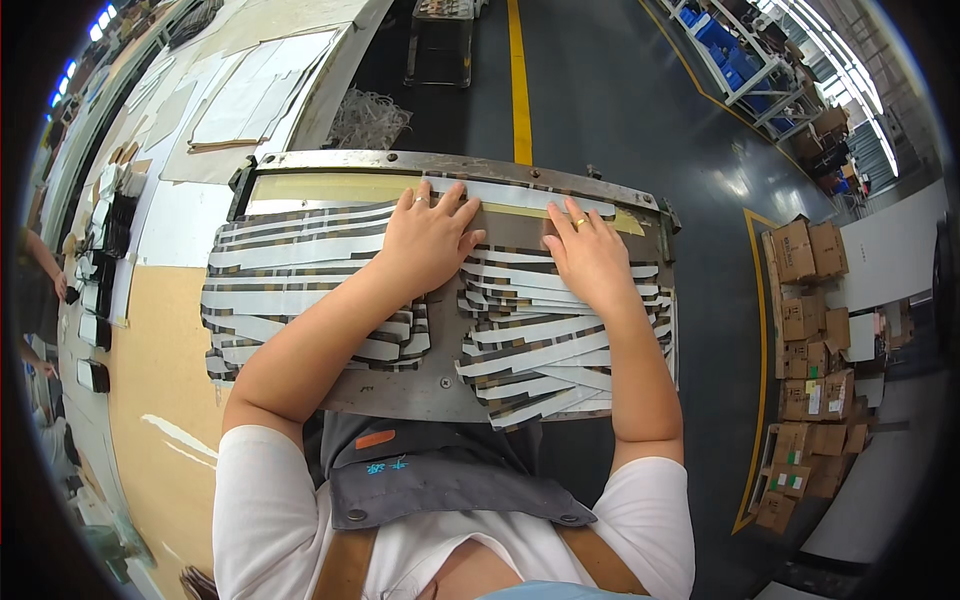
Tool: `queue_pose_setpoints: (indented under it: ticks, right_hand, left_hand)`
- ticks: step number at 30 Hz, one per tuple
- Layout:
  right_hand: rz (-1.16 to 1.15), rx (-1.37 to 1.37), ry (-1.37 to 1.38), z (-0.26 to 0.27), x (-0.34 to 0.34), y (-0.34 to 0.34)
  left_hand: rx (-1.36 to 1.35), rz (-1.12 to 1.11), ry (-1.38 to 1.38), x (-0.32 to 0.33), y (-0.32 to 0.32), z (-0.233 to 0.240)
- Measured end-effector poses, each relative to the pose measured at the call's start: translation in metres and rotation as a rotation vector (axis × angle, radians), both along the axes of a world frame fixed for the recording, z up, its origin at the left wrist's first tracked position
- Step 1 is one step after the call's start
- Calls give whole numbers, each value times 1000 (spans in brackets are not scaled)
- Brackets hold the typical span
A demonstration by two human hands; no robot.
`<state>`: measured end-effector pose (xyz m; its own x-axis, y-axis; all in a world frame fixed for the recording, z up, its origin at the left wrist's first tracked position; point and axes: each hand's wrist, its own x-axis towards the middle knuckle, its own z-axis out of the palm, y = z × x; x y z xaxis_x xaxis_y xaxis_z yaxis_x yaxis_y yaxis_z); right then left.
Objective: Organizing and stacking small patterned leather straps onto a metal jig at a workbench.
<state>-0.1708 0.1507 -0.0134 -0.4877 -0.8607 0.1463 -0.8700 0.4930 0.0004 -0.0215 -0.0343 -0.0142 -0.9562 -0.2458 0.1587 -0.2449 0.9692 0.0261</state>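
A strip with a white face and a dark checked edge [517,196] lies along the metal bar [465,166] at the far side of a metal work plate [442,397]. My left hand [431,236] rests with spread fingers at the strip's left end. On its right part lie the fingertips of my right hand [589,251]. Under the strip runs yellowish tape [337,187]. Many similar strips are piled in a left stack [292,277] and a looser, fanned right stack [540,352], partly hidden by my forearms.
Left stands a long table [165,337] with white sheets [255,105] and dark-edged bundles [94,330]. Another person's arm [45,259] shows at the far left. Cardboard boxes [810,390] are stacked right, beyond a yellow floor line. A trolley [441,52] stands ahead.
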Motion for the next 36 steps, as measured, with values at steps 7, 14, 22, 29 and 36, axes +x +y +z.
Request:
queue_pose_setpoints:
  ticks: [7, 14, 22, 29, 36]
  right_hand:
    - [56, -49, 75, 10, 3, 1]
    - [35, -42, -37, 13, 8, -1]
    - [54, -92, -10, 11, 11, -4]
    - [41, -102, -32, 11, 13, -4]
    - [44, -102, -11, 14, 13, -11]
  left_hand:
    - [60, -71, 80, 0, 2, -4]
    - [-2, -81, 118, 2, 3, -7]
    - [50, -47, 55, -2, 4, 1]
    - [-76, -55, 119, 1, 8, -7]
    - [-21, -36, 64, 1, 10, -6]
